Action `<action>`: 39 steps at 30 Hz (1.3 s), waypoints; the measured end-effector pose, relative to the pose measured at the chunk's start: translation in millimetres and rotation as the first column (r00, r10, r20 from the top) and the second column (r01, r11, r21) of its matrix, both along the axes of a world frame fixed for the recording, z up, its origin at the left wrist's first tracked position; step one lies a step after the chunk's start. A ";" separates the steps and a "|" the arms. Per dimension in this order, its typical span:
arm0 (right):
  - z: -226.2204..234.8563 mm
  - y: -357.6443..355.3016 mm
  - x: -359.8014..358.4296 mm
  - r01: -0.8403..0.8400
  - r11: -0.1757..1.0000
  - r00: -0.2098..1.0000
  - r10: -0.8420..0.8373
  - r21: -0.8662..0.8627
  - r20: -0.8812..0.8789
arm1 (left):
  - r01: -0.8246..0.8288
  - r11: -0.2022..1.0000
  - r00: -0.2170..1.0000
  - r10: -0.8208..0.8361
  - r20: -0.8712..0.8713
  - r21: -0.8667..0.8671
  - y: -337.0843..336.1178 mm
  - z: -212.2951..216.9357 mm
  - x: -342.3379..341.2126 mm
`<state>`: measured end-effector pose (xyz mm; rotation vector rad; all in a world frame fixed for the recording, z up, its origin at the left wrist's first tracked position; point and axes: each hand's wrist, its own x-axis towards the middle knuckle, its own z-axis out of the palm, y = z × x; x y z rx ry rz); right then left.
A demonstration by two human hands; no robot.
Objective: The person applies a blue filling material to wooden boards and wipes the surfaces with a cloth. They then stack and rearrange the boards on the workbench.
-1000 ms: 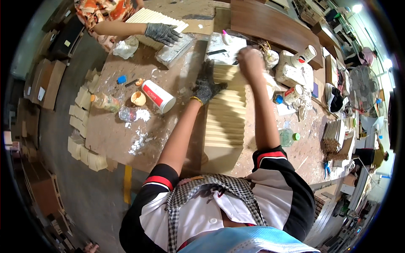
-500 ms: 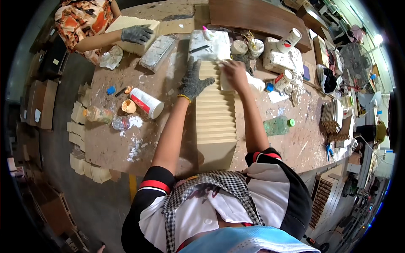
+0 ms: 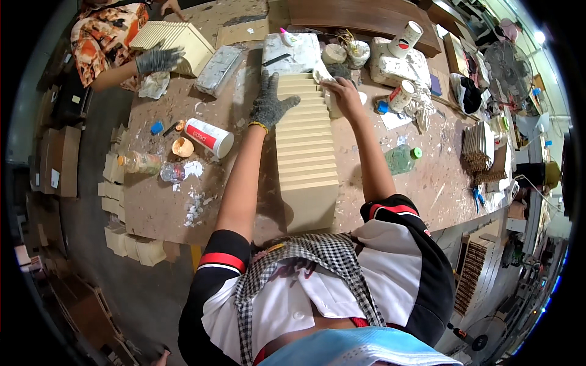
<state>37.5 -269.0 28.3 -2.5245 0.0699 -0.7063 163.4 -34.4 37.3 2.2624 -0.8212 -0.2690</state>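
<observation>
The big wooden table (image 3: 183,201) was messy with cans and bottles. A long ribbed wood panel (image 3: 305,158) lay flat on it, right in front of the person. The left hand (image 3: 267,102), in a grey glove, lay flat and open on the panel's far left side, holding it down. The bare right hand (image 3: 343,91) was curled around a small white piece (image 3: 321,74) at the panel's far right corner. It looked like a fitting or gluing step. Next, the piece would need careful lining up and a steady push.

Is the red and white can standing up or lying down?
Lying down. The red and white can rests on its side on the workbench.
</observation>
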 end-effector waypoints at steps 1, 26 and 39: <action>-12.1 -13.8 -9.9 0.116 0.947 0.980 -0.159 -0.301 -0.122 | -0.002 1.000 1.000 0.002 0.009 -0.006 -1.7 3.0 3.4; -28.1 8.2 -29.2 0.198 0.586 0.978 -0.177 0.786 -0.114 | -0.126 0.964 0.982 0.086 -0.170 -0.236 0.6 -9.1 -12.0; -31.5 72.3 -281.8 0.516 0.856 0.712 -0.408 0.031 -0.572 | 0.115 0.983 0.834 -0.175 0.524 0.146 -19.7 8.5 -32.9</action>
